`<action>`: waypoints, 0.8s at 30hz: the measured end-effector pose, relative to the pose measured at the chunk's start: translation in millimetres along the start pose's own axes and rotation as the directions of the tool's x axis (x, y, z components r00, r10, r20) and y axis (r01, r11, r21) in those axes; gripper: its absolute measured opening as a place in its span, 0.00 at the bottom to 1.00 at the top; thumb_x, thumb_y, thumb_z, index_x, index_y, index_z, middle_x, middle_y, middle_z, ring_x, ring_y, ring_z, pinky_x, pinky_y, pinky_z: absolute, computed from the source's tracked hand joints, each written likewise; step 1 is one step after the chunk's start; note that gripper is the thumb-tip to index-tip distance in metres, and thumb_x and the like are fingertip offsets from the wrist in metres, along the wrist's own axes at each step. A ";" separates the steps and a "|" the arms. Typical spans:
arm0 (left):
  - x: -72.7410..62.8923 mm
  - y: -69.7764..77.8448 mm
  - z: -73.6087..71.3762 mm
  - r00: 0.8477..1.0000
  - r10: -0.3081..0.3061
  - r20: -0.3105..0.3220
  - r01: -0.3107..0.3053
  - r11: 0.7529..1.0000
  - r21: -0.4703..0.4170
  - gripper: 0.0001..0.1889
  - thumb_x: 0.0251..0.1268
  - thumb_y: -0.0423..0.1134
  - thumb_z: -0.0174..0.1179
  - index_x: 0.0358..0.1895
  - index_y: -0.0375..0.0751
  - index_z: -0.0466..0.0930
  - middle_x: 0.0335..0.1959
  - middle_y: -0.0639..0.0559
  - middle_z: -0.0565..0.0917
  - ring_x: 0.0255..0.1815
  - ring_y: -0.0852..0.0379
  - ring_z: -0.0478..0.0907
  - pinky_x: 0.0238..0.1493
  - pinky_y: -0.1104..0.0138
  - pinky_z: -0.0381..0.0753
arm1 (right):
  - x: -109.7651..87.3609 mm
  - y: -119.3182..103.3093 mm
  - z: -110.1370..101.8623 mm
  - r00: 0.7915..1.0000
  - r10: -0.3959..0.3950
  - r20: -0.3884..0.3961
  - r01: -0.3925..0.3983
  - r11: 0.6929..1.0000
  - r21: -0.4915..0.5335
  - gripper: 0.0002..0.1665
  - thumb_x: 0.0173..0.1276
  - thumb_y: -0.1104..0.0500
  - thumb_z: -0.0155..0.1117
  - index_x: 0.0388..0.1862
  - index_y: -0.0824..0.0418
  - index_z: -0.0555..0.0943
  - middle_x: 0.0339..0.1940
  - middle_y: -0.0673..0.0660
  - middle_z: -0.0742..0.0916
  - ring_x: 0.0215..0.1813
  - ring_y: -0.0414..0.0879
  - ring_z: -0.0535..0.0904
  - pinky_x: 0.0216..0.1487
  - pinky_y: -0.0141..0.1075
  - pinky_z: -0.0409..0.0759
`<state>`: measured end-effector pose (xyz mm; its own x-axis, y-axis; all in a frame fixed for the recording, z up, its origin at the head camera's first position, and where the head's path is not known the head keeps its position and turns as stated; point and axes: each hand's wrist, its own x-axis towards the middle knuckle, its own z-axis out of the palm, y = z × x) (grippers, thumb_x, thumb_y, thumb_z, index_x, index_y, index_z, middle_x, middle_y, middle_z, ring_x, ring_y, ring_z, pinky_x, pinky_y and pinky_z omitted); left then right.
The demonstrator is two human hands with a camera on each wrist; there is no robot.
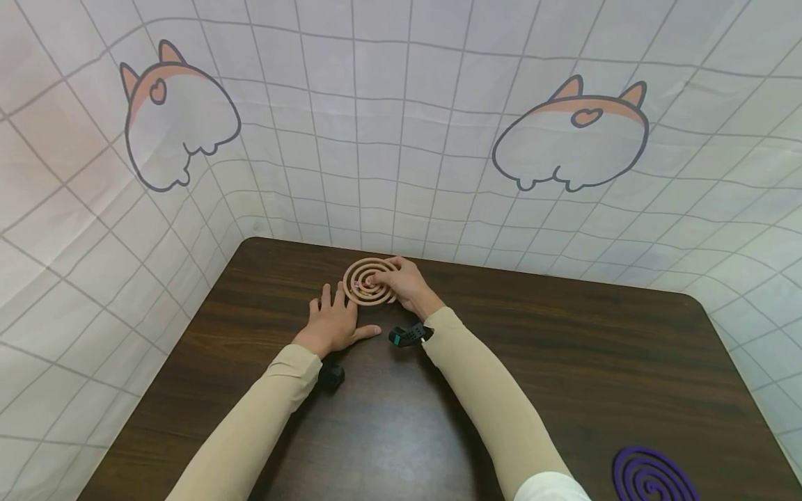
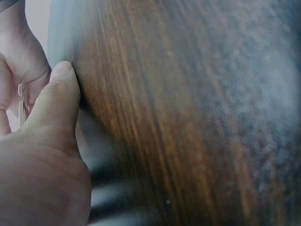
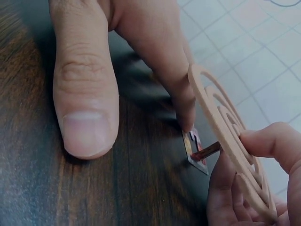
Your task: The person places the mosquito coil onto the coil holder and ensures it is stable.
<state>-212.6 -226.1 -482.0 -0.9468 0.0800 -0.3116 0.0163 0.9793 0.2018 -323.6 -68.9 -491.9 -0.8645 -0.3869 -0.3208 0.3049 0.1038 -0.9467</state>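
Note:
A tan spiral mosquito coil (image 1: 368, 303) is near the table's far edge. My right hand (image 1: 409, 284) holds it, thumb on one face and other fingers behind, as the right wrist view shows. There the coil (image 3: 214, 115) stands tilted above a small metal coil stand (image 3: 202, 162). The stand's plate lies on the table and its raised prong reaches toward the coil's middle. My left hand (image 1: 332, 325) rests on the table with fingers spread and straight. One left fingertip touches the stand's plate. In the left wrist view, the left thumb (image 2: 56, 101) hides most of the right hand.
A purple spiral coil (image 1: 651, 476) lies at the table's front right, cut off by the frame. The dark wooden table (image 1: 564, 348) meets a white gridded curtain (image 1: 413, 139) at its back and sides. Black wrist cameras (image 1: 331, 376) are strapped on both wrists.

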 end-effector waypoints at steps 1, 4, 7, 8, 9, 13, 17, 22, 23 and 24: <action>0.0 -0.2 0.1 1.000 0.001 -0.004 -0.001 1.000 0.000 0.55 0.72 0.73 0.49 0.85 0.38 0.40 0.86 0.30 0.41 0.86 0.25 0.36 0.80 0.32 0.49 | 0.0 0.1 -0.2 1.000 0.001 -0.001 -0.001 1.000 0.000 0.36 0.63 0.62 0.76 0.68 0.62 0.72 0.40 0.56 0.85 0.30 0.41 0.84 0.29 0.31 0.82; 0.5 -0.7 0.8 1.000 0.002 -0.011 -0.002 1.000 0.001 0.55 0.72 0.73 0.49 0.85 0.37 0.41 0.86 0.29 0.42 0.86 0.25 0.36 0.79 0.32 0.49 | -0.5 0.2 -0.4 1.000 0.002 -0.002 -0.002 1.000 -0.003 0.35 0.64 0.62 0.76 0.68 0.62 0.72 0.39 0.56 0.85 0.30 0.41 0.84 0.29 0.31 0.82; 0.3 -0.4 0.4 1.000 0.005 -0.020 -0.005 1.000 0.001 0.55 0.72 0.73 0.50 0.85 0.37 0.41 0.86 0.29 0.43 0.86 0.25 0.37 0.79 0.31 0.50 | -0.7 0.2 -0.5 1.000 0.003 -0.002 -0.003 1.000 -0.009 0.35 0.64 0.62 0.75 0.68 0.63 0.72 0.39 0.56 0.85 0.30 0.41 0.84 0.29 0.31 0.82; 0.1 -0.2 0.2 1.000 0.005 -0.020 -0.005 1.000 0.001 0.55 0.72 0.73 0.50 0.85 0.37 0.41 0.86 0.29 0.43 0.86 0.25 0.37 0.79 0.31 0.50 | -0.9 0.2 -0.5 1.000 0.003 -0.003 -0.003 1.000 -0.012 0.35 0.64 0.61 0.75 0.68 0.63 0.72 0.39 0.56 0.85 0.30 0.41 0.84 0.29 0.31 0.82; -0.2 -0.1 -0.1 1.000 0.006 -0.020 -0.006 1.000 0.001 0.55 0.72 0.73 0.49 0.85 0.37 0.41 0.86 0.29 0.43 0.86 0.25 0.37 0.79 0.31 0.50 | -0.8 0.2 -0.4 1.000 0.003 -0.003 -0.003 1.000 -0.013 0.36 0.64 0.61 0.76 0.69 0.63 0.72 0.40 0.56 0.85 0.30 0.41 0.83 0.29 0.31 0.81; -1.2 0.2 -0.4 1.000 0.007 -0.020 -0.007 1.000 0.003 0.54 0.72 0.73 0.49 0.85 0.37 0.42 0.86 0.29 0.43 0.86 0.25 0.37 0.79 0.31 0.50 | -0.6 0.6 -0.9 1.000 0.006 -0.005 -0.006 1.000 -0.018 0.37 0.64 0.61 0.76 0.69 0.63 0.71 0.40 0.56 0.84 0.30 0.41 0.83 0.30 0.31 0.81; -0.8 0.3 -0.8 1.000 0.004 -0.019 -0.003 1.000 0.011 0.54 0.72 0.73 0.49 0.85 0.37 0.43 0.86 0.29 0.43 0.86 0.25 0.37 0.79 0.32 0.50 | -0.8 0.8 -1.4 1.000 0.010 -0.002 -0.010 1.000 -0.027 0.36 0.64 0.61 0.76 0.69 0.62 0.71 0.40 0.56 0.85 0.30 0.41 0.83 0.30 0.32 0.81; -0.7 0.5 -1.0 1.000 0.001 -0.015 -0.001 1.000 0.018 0.54 0.72 0.73 0.48 0.85 0.37 0.44 0.86 0.29 0.44 0.86 0.25 0.38 0.79 0.32 0.51 | -1.0 0.7 -1.6 1.000 0.011 -0.002 -0.011 1.000 -0.025 0.35 0.65 0.61 0.76 0.69 0.62 0.72 0.41 0.56 0.84 0.31 0.42 0.83 0.31 0.32 0.81; -0.7 0.5 -0.8 1.000 0.001 -0.013 0.000 1.000 0.019 0.54 0.72 0.73 0.48 0.85 0.36 0.44 0.86 0.29 0.44 0.86 0.25 0.38 0.79 0.32 0.51 | -1.1 0.7 -1.6 1.000 0.012 -0.003 -0.012 1.000 -0.025 0.35 0.65 0.61 0.76 0.68 0.62 0.72 0.41 0.56 0.84 0.31 0.42 0.83 0.31 0.32 0.81; -0.6 0.3 -0.6 1.000 0.000 -0.012 0.000 1.000 0.020 0.54 0.72 0.73 0.48 0.85 0.36 0.44 0.86 0.29 0.44 0.86 0.25 0.38 0.79 0.32 0.51 | -1.0 0.6 -1.5 1.000 0.013 -0.003 -0.013 1.000 -0.026 0.35 0.65 0.62 0.76 0.68 0.62 0.72 0.41 0.57 0.84 0.32 0.42 0.83 0.31 0.32 0.81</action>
<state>-212.1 -225.9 -481.2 -0.9506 0.0779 -0.3005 0.0225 0.9828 0.1835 -323.1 -67.0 -492.2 -0.8617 -0.3829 -0.3328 0.3055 0.1321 -0.9430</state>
